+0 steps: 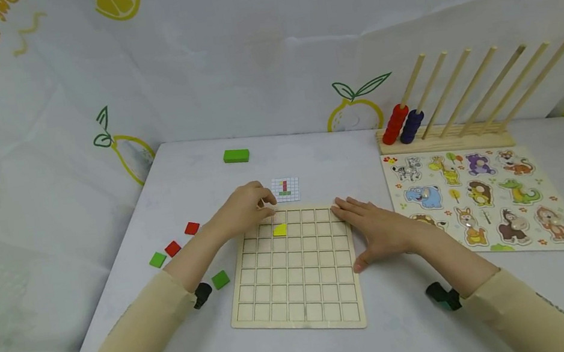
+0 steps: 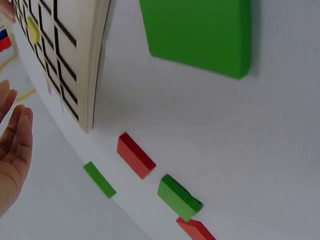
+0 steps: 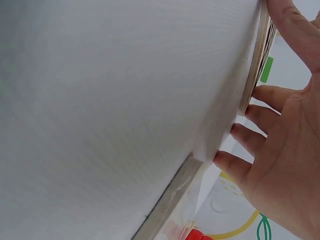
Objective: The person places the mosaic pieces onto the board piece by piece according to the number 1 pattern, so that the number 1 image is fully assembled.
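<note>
A square wooden grid board (image 1: 300,332) lies in the middle of the table. One yellow tile (image 1: 280,230) sits in its upper left area. My left hand (image 1: 248,208) hovers over the board's far left corner with bent fingers, and nothing shows between them. In the left wrist view its fingers (image 2: 17,135) are loosely curved. My right hand (image 1: 377,228) lies along the board's right side, fingers spread, thumb and fingertips at the edge. The right wrist view shows those fingertips (image 3: 250,115) along the board's side (image 3: 255,60).
Red tiles (image 1: 192,228) and green tiles (image 1: 220,279) lie left of the board. A green block (image 1: 236,156) and a small printed pattern card (image 1: 286,189) are beyond it. At right stand a peg rack (image 1: 446,139) with red and dark blue beads and an animal puzzle board (image 1: 488,200).
</note>
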The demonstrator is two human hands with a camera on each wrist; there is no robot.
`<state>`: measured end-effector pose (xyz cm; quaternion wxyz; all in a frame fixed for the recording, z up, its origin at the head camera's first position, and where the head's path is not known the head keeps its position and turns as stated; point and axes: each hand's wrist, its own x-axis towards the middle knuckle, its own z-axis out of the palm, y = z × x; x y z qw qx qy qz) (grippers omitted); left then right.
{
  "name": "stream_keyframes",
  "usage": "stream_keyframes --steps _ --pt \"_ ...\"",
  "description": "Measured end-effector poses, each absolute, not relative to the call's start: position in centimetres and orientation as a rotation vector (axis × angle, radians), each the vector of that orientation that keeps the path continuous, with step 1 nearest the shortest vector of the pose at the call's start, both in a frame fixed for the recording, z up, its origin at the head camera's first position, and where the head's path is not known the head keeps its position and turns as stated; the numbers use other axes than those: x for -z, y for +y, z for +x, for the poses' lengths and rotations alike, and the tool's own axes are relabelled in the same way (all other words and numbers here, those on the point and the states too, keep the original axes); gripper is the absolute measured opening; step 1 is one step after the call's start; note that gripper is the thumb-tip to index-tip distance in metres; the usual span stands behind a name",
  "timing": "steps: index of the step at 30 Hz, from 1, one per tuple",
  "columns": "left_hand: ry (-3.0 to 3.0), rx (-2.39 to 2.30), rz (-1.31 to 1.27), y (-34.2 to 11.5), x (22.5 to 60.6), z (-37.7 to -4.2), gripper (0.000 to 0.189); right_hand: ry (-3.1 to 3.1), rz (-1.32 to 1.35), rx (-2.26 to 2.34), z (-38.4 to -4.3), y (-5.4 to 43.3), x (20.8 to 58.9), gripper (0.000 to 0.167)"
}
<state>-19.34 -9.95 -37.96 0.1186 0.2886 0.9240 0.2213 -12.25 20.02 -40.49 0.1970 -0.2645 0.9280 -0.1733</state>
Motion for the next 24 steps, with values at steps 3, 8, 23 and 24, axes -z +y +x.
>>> stream_keyframes --steps 3,8,23,24 --pt "2.733 -0.643 0.793 -11.3 37.3 -19.8 0.022 2.596 -0.742 0.483 -12.2 20.0 40.5 0.121" --pt "2.742 -0.628 0.699 -14.0 36.8 -20.8 0.026 2.596 -0.744 0.482 -12.2 20.0 40.5 0.121" --pt "2.593 -0.651 0.350 -22.2 38.0 -23.1 0.029 2.597 -0.725 0.482 -12.1 20.0 40.4 0.122" --pt "2.585 -0.651 0.343 -22.5 38.1 -23.1 0.028 2.595 -0.722 0.482 -12.2 20.0 40.4 0.122"
